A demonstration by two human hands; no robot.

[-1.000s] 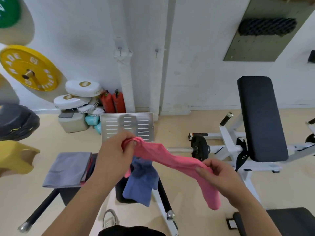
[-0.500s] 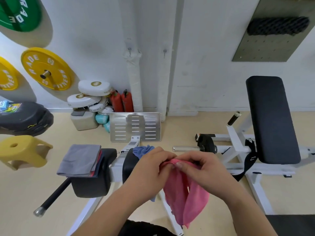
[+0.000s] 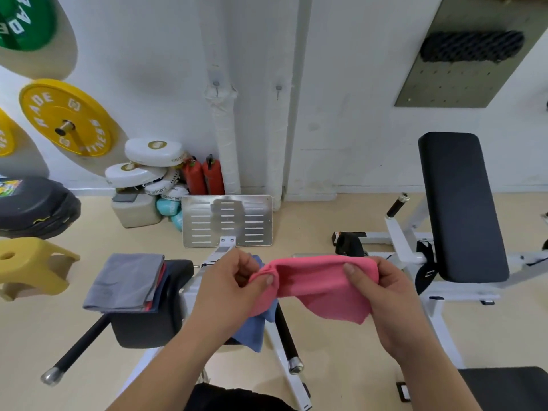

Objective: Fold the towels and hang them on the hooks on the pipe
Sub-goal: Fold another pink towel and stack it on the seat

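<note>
Black incline bench (image 3: 459,209) stands at R on the floor, white frame under it. White wrapped pipe (image 3: 226,149) runs up the back wall at centre, w/ a second pipe (image 3: 277,149) just beside it on its R. Black padded surface (image 3: 142,327) at lower L carries a stack of folded towels (image 3: 127,281), grey on top, overhanging the surface's L edge. Pink towel (image 3: 323,287) is in the air, stretched btwn both hands, lower part sagging. Blue towel (image 3: 252,330) hangs below and behind the L hand (image 3: 234,287), partly hidden. L grip pinches the pink towel's L end, thumb against fingers. R hand (image 3: 385,295): grip holds the R end, thumb on top. L hook (image 3: 216,84) sits high on the wrapped pipe, R hook (image 3: 278,89) on the second pipe, both well above the pink towel.
</note>
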